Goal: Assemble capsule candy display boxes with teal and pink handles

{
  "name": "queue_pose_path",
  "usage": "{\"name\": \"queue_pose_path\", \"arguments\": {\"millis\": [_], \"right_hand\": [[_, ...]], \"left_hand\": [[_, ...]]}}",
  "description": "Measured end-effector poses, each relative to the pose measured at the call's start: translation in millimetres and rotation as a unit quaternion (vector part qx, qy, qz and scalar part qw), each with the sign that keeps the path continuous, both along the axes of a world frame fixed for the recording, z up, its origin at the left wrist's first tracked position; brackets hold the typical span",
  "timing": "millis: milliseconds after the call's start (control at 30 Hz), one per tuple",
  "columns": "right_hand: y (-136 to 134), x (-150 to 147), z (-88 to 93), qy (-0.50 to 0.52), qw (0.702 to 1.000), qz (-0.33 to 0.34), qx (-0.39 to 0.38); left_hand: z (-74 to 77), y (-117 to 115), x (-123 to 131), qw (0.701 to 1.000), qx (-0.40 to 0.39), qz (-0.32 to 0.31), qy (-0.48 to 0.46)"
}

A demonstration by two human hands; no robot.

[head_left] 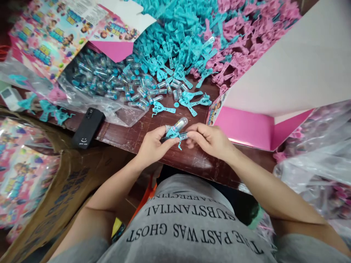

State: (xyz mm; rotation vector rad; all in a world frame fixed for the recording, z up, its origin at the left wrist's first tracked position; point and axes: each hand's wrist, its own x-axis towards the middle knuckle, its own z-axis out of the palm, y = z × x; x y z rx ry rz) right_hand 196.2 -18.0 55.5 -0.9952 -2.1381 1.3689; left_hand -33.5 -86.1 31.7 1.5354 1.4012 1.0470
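My left hand (153, 146) pinches a small teal plastic toy part (173, 133) with a clear capsule (180, 124) fitted on it, just above the near edge of a dark wooden table (131, 135). My right hand (210, 139) grips the other end of the same piece, fingers closed. Loose teal parts (189, 100) lie just beyond my hands. Clear capsules (142, 93) spill from a plastic bag (90, 84) to the left.
A big heap of teal parts (175, 36) and pink parts (246, 33) fills the far side. A black phone (88, 127) lies at the left. Printed cartons (55, 33) stand behind; a pink-lined white box (287, 73) is right. A cardboard box (55, 190) sits lower left.
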Motion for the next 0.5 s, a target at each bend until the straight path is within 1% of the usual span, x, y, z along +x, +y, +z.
{"name": "queue_pose_path", "arguments": {"millis": [33,67,100,133,233,300,433,500], "right_hand": [[-1.6,2.5,0.7,-0.016,0.999,-0.011,-0.039],[-2.7,5.7,2.3,-0.033,0.997,-0.024,-0.062],[-3.2,9.8,4.8,-0.049,0.996,-0.038,-0.065],[-3.3,14.8,8.2,-0.058,0.996,-0.048,-0.052],[-2.1,33.5,19.6,-0.035,0.998,-0.054,0.010],[-1.1,46.6,24.1,-0.024,0.998,-0.055,0.024],[0.9,68.7,23.8,-0.054,0.995,-0.078,-0.017],[3.1,77.7,24.3,-0.035,0.997,-0.063,-0.033]], "left_hand": [[0.6,-0.8,2.2,0.998,0.038,-0.005,0.044],[1.0,-1.0,4.3,0.994,0.070,-0.011,0.081],[1.4,-0.5,6.5,0.990,0.095,-0.016,0.108],[2.0,0.8,8.8,0.986,0.112,-0.018,0.123],[3.9,8.0,17.5,0.983,0.128,-0.007,0.130],[5.0,13.3,25.7,0.981,0.145,-0.018,0.130],[5.5,21.3,49.3,0.968,0.194,-0.039,0.156],[4.1,25.9,64.4,0.970,0.172,-0.041,0.168]]}}
